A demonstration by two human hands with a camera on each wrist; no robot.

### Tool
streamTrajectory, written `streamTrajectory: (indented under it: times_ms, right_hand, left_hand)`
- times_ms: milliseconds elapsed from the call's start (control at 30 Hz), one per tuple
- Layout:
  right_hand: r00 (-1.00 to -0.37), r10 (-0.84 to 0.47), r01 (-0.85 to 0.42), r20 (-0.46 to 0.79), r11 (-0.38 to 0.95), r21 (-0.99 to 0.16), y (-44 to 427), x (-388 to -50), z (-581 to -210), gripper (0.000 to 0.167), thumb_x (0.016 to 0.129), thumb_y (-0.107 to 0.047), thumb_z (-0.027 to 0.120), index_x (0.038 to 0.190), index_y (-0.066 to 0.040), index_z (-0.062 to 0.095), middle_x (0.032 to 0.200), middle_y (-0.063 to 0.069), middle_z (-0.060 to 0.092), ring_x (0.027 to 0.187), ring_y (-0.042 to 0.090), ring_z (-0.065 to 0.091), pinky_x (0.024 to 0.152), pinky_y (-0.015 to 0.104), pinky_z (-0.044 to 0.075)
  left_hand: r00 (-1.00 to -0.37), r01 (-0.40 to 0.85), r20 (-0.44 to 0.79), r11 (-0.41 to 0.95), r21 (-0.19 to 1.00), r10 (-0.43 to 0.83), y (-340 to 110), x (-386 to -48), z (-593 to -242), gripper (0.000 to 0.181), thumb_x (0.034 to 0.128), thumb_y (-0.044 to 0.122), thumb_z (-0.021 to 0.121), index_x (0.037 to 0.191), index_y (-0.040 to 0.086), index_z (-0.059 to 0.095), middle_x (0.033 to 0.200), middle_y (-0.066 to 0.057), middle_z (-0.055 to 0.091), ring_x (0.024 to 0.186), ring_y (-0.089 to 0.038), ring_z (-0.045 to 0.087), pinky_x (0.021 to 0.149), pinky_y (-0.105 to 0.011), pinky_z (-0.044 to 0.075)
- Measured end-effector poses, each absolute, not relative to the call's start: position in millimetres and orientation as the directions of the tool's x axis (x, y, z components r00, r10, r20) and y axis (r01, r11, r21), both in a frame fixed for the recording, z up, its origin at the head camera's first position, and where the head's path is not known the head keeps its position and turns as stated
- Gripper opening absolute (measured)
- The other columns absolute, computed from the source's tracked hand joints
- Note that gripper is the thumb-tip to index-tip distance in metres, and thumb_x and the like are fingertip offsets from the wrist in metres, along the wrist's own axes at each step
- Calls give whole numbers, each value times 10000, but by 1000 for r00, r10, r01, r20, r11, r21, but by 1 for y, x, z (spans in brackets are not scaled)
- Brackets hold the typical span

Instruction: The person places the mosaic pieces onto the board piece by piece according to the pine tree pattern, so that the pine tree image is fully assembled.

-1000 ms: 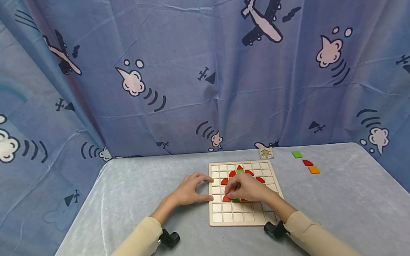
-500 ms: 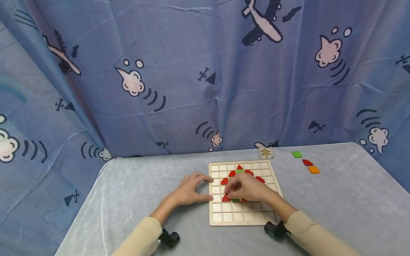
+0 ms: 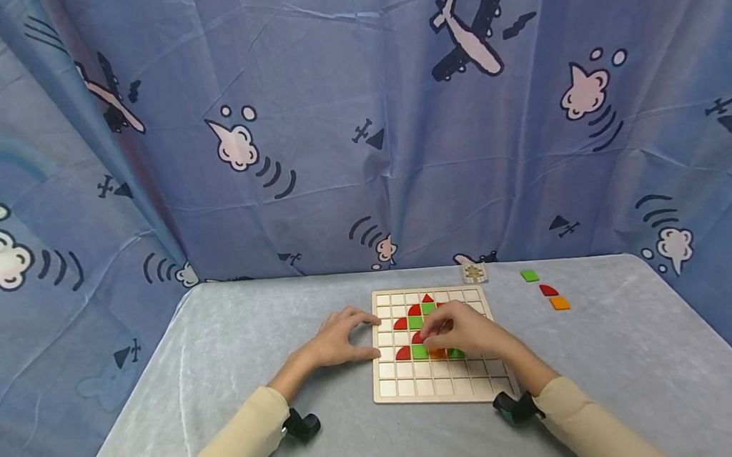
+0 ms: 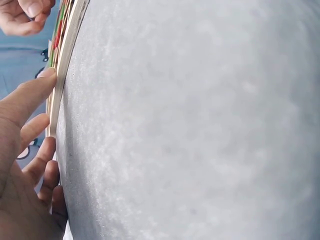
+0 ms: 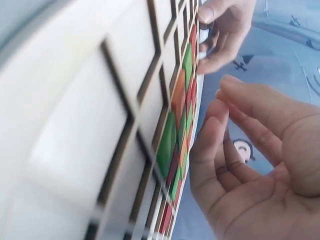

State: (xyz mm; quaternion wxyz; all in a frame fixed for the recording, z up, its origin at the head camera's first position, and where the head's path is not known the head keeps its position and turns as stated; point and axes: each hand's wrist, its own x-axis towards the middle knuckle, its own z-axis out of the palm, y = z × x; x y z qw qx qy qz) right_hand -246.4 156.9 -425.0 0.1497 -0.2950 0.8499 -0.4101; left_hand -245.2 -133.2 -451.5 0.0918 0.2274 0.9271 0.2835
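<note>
A wooden grid board (image 3: 417, 391) lies on the grey table, its cells partly filled with coloured tiles. My left hand (image 3: 342, 339) touches the board's left edge with thumb and fingers spread. My right hand (image 3: 467, 329) hovers over the middle of the board. In the right wrist view the fingertips of the right hand (image 5: 250, 155) come close together, and no tile shows between them. Below it lie a red quarter-circle tile (image 3: 403, 354), a green square tile (image 3: 419, 352) and an orange tile (image 3: 437, 354). The right hand hides several cells on the board's right side.
Right of the board lie a loose green square (image 3: 530, 276), a red quarter-circle (image 3: 548, 290) and an orange square (image 3: 560, 303). A small patterned card (image 3: 475, 273) is behind the board. A blue printed curtain (image 3: 306, 118) hangs along the table's far edge.
My right hand has moved right, away from the red quarter-circle at the left of the lower tile row, uncovering tiles on the board's left half. The left hand has stayed put.
</note>
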Motion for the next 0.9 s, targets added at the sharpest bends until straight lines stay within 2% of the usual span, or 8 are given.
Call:
streamTrajectory:
  times_ms: [133, 333, 567, 700, 900]
  right_hand:
    - [-786, -619, -387, 16, 471, -793, 176, -248, -427, 122, 881, -152, 739, 968, -67, 746, 892, 58, 716, 735, 99, 578, 673, 222, 502]
    - [-823, -568, -336, -9, 499, -799, 206, -250, -430, 175, 901, -204, 724, 1019, -76, 735, 931, 67, 706, 740, 102, 587, 682, 221, 509]
    - [-893, -450, -261, -25, 561, -785, 248, -254, -429, 245, 907, -247, 719, 1077, -71, 717, 1006, 87, 703, 812, 128, 618, 713, 236, 531]
    - [-931, -365, -214, -22, 592, -777, 277, -258, -429, 324, 919, -278, 706, 1145, -47, 694, 1075, 133, 698, 831, 92, 642, 713, 276, 544]
    - [-960, -278, -168, -16, 625, -762, 314, -266, -427, 433, 940, -315, 677, 1242, -7, 639, 1118, 183, 692, 835, 115, 666, 703, 315, 554]
  left_hand:
    - [-878, 372, -40, 733, 569, 477, -134, -245, -451, 571, 822, 466, 774, 1330, 277, 595, 1383, 1, 532, 1269, -265, 454, 1061, -518, 362]
    - [-879, 368, -45, 736, 568, 474, -135, -245, -453, 576, 822, 484, 767, 1334, 286, 591, 1388, 8, 528, 1271, -257, 449, 1058, -525, 360]
    - [-879, 367, -50, 740, 564, 474, -134, -245, -453, 574, 825, 479, 767, 1337, 290, 588, 1395, 11, 523, 1272, -256, 448, 1064, -518, 360]
    - [-880, 360, -54, 736, 573, 473, -132, -244, -451, 571, 825, 465, 771, 1336, 285, 590, 1399, 1, 521, 1278, -271, 445, 1069, -531, 355]
    - [-881, 353, -60, 736, 578, 469, -132, -244, -450, 571, 823, 453, 777, 1334, 279, 590, 1396, -6, 521, 1277, -277, 443, 1066, -539, 356]
